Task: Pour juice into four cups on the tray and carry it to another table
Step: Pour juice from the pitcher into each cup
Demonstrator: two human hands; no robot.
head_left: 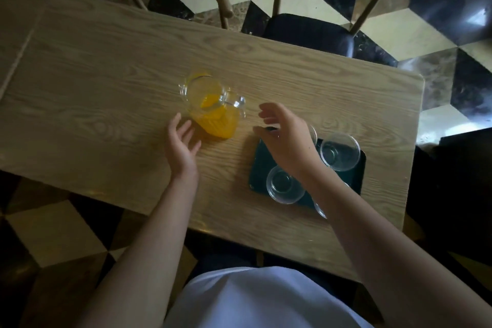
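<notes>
A person stands at a wooden desk [106, 66], arms out over it; the left hand [182, 145] hovers with fingers spread and relaxed, holding nothing, just beside the base of a glass jug [213, 106] of orange juice that stands upright near the desk's middle; the right hand [285, 136], likewise spread and empty, reaches toward the jug's handle, which points right, with a gap between them; beneath that wrist a dark tray [259, 165] holds clear cups, the near-left cup [285, 185] and the far-right cup [339, 150] plainly empty, two more largely hidden by the forearm; no juice has been poured. The step in hand appears to be taking up the jug; a firm grip round the handle, with the left hand steadying the base, and a slow tilt of the spout over each cup in turn would likely keep juice off the tray.
</notes>
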